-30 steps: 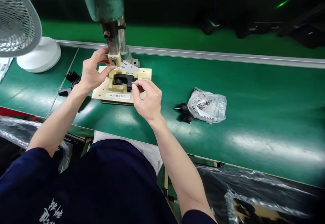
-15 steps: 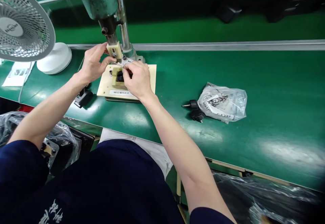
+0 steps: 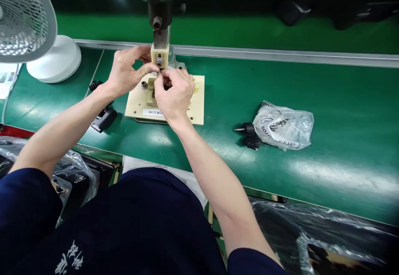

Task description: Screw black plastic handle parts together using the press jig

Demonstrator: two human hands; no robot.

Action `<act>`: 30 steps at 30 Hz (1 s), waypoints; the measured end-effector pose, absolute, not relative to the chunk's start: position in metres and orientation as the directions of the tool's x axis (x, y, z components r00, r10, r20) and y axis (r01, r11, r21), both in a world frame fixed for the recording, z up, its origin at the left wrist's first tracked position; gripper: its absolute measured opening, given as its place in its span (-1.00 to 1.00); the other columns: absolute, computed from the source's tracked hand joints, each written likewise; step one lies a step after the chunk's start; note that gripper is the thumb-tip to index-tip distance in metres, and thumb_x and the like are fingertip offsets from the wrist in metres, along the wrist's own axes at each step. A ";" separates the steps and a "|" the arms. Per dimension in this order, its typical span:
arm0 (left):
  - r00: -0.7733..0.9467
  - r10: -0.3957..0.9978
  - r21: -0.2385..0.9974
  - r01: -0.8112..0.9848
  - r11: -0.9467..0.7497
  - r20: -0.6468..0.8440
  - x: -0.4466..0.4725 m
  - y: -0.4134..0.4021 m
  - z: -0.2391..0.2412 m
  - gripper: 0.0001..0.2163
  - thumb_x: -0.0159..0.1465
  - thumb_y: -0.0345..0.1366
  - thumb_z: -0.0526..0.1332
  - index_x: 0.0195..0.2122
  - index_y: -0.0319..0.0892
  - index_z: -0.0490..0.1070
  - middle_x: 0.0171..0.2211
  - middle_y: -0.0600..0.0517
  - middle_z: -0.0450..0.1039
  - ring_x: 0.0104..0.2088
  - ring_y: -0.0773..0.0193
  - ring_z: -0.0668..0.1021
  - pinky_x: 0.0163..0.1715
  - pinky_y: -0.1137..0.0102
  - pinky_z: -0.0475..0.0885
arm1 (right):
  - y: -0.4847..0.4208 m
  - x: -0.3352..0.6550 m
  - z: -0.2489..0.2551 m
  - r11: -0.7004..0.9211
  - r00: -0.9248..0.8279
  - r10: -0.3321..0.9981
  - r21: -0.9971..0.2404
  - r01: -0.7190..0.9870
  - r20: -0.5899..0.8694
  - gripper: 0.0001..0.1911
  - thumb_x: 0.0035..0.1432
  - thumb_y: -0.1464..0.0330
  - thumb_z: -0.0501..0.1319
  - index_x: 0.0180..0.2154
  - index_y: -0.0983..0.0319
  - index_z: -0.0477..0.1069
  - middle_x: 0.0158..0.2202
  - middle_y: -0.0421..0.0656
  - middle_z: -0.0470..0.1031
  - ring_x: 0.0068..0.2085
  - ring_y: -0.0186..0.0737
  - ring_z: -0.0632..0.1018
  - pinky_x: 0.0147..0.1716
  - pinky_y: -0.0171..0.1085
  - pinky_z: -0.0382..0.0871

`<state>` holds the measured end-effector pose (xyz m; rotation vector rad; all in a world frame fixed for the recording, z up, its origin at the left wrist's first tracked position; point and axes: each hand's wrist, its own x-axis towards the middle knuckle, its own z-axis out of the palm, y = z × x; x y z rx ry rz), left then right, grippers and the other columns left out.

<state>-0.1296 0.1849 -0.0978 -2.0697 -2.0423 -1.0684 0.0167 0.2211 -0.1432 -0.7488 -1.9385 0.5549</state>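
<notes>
A cream block point(image 3: 159, 54) with a bolt in its face is fixed at the lower end of the press head point(image 3: 160, 15). My left hand point(image 3: 126, 70) is curled at the block's left side, its fingers partly behind it and its thumb just under the bolt. Beneath the block, my right hand point(image 3: 175, 93) is closed in a pinch, fingertips meeting the left thumb. Whatever sits between the fingertips is too small and hidden to name. Below the hands lies a cream fixture plate point(image 3: 195, 100) with a raised nest point(image 3: 150, 94), largely covered by my right hand.
A white fan point(image 3: 23, 21) stands at the left on its round base point(image 3: 57, 60). Close to the plate is a black part point(image 3: 105, 119). Rightward on the green bench point(image 3: 218, 171) lie black knobs point(image 3: 252, 137) and a clear plastic bag point(image 3: 283, 125) of small metal pieces.
The view has shifted, so the press and plate appear farther right. My right fingertips have moved up against the left thumb under the block. A thin silvery piece between the hands no longer shows.
</notes>
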 end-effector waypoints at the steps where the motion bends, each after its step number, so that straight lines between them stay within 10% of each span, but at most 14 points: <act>1: -0.112 0.865 0.434 0.891 -0.130 0.490 -0.130 0.186 -0.098 -0.59 0.20 0.12 0.15 -0.17 -0.13 0.37 -0.32 0.07 0.53 -0.19 0.29 0.54 -0.13 0.28 0.45 | 0.221 0.016 -0.145 0.719 -0.360 0.693 -0.635 0.284 0.624 -0.73 0.30 0.35 -0.05 -0.36 0.25 0.35 -0.38 -0.13 0.39 -0.20 -0.15 0.43 -0.05 0.00 0.24; 14: -0.120 0.879 0.465 0.876 -0.124 0.461 -0.125 0.186 -0.099 -0.67 0.23 0.02 0.18 -0.25 -0.18 0.40 -0.36 0.08 0.53 -0.25 0.32 0.53 -0.19 0.36 0.43 | 0.220 0.017 -0.150 0.679 -0.375 0.722 -0.699 0.224 0.581 -0.64 0.36 0.26 -0.15 -0.32 0.27 0.32 -0.33 -0.10 0.37 -0.11 -0.10 0.43 -0.03 0.08 0.25; 30: 0.093 0.766 0.194 0.942 -0.275 0.635 -0.135 0.189 -0.102 -0.47 0.15 0.24 0.00 -0.31 -0.17 0.37 -0.37 0.14 0.53 -0.30 0.46 0.49 -0.20 0.48 0.32 | 0.219 0.016 -0.150 0.709 -0.368 0.703 -0.635 0.306 0.608 -0.55 0.38 0.18 -0.23 -0.32 0.25 0.30 -0.38 -0.12 0.34 -0.16 -0.13 0.47 -0.06 0.01 0.32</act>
